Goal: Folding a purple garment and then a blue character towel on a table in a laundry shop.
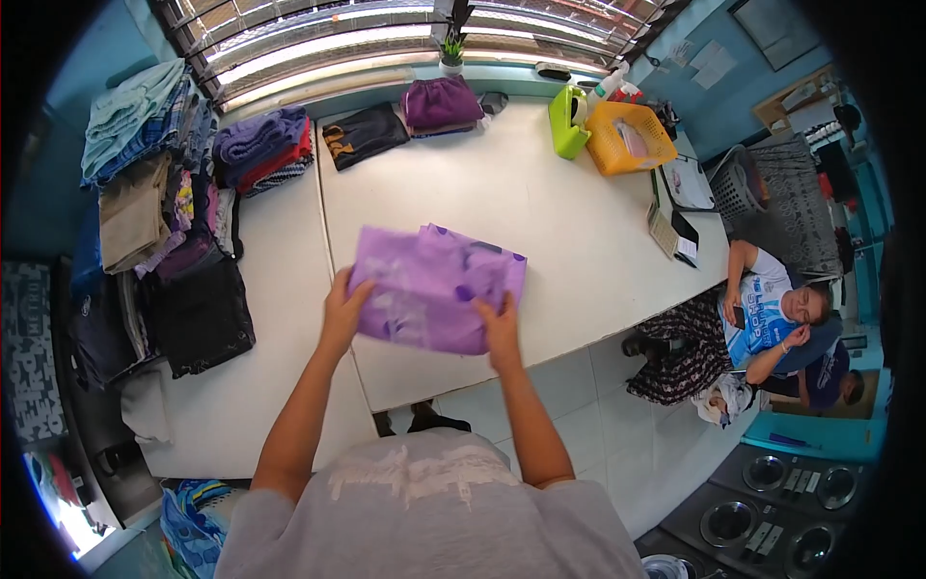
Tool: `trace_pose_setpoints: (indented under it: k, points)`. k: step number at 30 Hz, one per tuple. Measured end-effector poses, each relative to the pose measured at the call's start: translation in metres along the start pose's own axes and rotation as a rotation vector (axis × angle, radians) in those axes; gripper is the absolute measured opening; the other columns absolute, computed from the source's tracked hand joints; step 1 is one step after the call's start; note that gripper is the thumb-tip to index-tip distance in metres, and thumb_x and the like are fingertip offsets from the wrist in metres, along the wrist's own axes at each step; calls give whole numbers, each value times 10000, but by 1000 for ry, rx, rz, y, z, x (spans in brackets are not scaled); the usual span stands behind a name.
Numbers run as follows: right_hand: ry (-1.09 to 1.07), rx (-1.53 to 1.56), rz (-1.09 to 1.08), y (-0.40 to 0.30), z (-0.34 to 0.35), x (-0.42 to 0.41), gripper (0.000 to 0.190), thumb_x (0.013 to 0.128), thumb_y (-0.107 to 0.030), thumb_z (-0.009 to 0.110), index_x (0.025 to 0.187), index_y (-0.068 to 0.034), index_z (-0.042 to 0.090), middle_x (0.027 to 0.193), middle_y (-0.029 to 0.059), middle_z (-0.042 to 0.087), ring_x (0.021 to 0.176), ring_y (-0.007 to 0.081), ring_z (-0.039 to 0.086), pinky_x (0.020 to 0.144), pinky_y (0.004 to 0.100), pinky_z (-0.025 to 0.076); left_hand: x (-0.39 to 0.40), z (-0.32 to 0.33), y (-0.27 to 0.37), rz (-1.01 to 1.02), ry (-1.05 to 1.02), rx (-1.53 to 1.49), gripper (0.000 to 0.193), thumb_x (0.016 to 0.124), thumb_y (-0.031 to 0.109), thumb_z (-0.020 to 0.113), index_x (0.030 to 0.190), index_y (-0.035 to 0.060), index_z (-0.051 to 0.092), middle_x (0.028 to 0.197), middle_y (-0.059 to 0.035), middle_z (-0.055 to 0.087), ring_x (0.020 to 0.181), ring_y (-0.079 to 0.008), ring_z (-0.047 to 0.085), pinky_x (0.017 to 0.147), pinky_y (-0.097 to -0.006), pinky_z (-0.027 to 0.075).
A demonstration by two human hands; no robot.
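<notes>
A folded light purple cloth with darker purple spots is held between my two hands, over the white table. My left hand grips its left edge, thumb on top. On the lower right side, my right hand pinches the cloth, also with the thumb on top. Its far edge shows several layers that do not quite line up. Whether the underside touches the table cannot be told.
Stacks of folded clothes line the left side. At the back lie a folded black garment and a purple garment. A green tape dispenser and yellow basket stand back right. A person holding a phone sits at the right.
</notes>
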State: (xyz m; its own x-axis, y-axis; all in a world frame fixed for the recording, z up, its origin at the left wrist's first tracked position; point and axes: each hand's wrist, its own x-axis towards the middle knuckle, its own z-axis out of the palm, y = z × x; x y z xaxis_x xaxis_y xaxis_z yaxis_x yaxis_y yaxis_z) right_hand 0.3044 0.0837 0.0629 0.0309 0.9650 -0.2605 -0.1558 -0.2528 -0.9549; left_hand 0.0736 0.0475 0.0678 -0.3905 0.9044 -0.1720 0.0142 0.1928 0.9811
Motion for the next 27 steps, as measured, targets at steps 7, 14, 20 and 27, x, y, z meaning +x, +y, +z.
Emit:
trace_pose_setpoints:
  k: [7, 14, 20, 27]
  points:
    - [155, -141, -179, 7, -67, 55, 441, 818, -349, 594, 1025, 12, 446, 934, 92, 538, 842, 155, 499, 773, 268, 403, 53, 92, -25, 40, -117, -17, 402, 817, 311, 572, 1059, -3, 502, 936, -108, 582, 856, -167, 537, 783, -271, 412]
    - [329, -646, -172, 77, -62, 63, 472, 811, -384, 576, 1036, 13, 453, 946, 177, 565, 869, 345, 537, 765, 384, 418, 60, 93, -96, 1, -30, 350, 444, 813, 332, 549, 1116, 22, 453, 997, -182, 583, 925, -291, 564, 788, -351, 427]
    - [530, -790, -221, 71, -68, 68, 617, 744, -413, 647, 1089, 54, 438, 1040, 212, 511, 903, 340, 526, 798, 370, 414, 50, 103, -90, 144, 105, 437, 403, 829, 287, 528, 1103, 1, 455, 1025, -164, 514, 957, -281, 509, 832, -349, 403]
    - [143, -27, 373, 50, -69, 92, 624, 721, -308, 691, 1146, 55, 412, 1051, 142, 516, 945, 230, 523, 809, 361, 447, 7, 58, -91, 238, 158, 360, 361, 819, 140, 534, 1130, -10, 428, 1046, -153, 472, 980, -263, 479, 846, -331, 398]
